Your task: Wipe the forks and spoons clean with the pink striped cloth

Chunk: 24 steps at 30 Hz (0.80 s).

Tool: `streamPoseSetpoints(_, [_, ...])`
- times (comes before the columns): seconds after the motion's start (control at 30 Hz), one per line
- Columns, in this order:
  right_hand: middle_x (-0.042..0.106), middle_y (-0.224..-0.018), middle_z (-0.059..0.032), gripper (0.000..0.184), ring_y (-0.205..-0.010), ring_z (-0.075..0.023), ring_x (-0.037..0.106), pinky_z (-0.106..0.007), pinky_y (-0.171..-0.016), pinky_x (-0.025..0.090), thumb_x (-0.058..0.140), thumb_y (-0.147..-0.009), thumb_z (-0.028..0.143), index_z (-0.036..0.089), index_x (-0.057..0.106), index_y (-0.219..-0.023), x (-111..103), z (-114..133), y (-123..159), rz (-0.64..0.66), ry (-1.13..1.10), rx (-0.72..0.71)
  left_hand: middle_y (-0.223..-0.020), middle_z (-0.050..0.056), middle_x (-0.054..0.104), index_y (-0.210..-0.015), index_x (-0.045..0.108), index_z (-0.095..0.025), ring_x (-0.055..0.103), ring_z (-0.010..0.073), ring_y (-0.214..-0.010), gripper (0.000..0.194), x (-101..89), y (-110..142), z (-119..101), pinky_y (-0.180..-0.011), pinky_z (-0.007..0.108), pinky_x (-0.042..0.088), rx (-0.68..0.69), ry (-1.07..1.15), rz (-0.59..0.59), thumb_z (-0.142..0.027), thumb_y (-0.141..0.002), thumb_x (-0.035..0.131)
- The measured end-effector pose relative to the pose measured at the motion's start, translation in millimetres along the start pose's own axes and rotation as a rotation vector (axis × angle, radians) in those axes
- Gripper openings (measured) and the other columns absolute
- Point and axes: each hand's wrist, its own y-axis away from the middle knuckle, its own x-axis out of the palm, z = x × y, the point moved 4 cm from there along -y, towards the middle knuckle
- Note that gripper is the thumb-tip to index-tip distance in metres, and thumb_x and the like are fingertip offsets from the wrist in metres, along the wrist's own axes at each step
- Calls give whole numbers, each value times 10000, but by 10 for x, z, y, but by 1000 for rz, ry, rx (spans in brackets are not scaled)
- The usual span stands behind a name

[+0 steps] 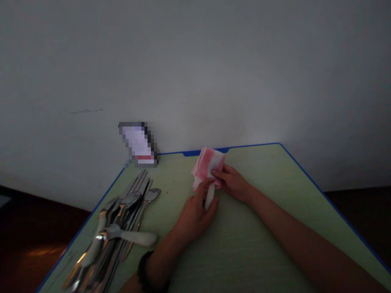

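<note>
My left hand (pixel 195 213) is closed round the white handle (pixel 209 197) of a piece of cutlery. Its other end is covered by a pink and white striped cloth (pixel 210 162), so I cannot tell whether it is a spoon or a fork. My right hand (pixel 233 182) grips the cloth from the right side, thumb on top. Both hands are close together above the middle of the table. Left of them lies a pile of metal cutlery (pixel 117 228), with a white-handled piece (pixel 139 237) resting across it and a spoon (pixel 152 195) at its right edge.
The light green table (pixel 259 244) has a blue rim and stands against a grey wall (pixel 232 73). A phone with a blurred screen (pixel 137 142) leans on the wall at the table's back left corner. Dark floor shows on both sides.
</note>
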Motion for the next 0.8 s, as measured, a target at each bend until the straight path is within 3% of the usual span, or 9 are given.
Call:
streamPoseSetpoints(0.17, [632,-773,3,254,-714,-131,556,-285,-724,431,698,-665,241,172,617,-896,-9,-6,2,0,7,-2,-1005,86,660,-1310,301,-203,625,186,-771,460,-7,1,-10,-695,307,475,9,6,9,-242,-880,461])
streamPoseSetpoints(0.37, [622,-739,7,237,-700,-131,552,-277,-692,430,705,-648,233,168,616,-858,30,23,19,-22,-9,22,-869,47,668,-1296,316,-202,597,162,-648,443,-3,0,1,-642,289,468,19,-1,4,-251,-880,461])
streamPoseSetpoints(0.63, [622,-725,8,227,-705,-132,551,-285,-714,432,705,-646,227,169,614,-845,57,46,32,-36,-19,27,-1035,88,650,-1302,304,-212,622,179,-751,455,-4,-4,-2,-686,303,473,9,-2,0,-244,-878,467])
streamPoseSetpoints(0.8, [631,-735,11,240,-694,-128,557,-285,-722,439,707,-640,225,167,617,-855,51,43,26,-33,-25,22,-949,73,666,-1304,304,-200,624,183,-736,456,-3,-5,3,-677,301,471,14,-12,11,-241,-880,467])
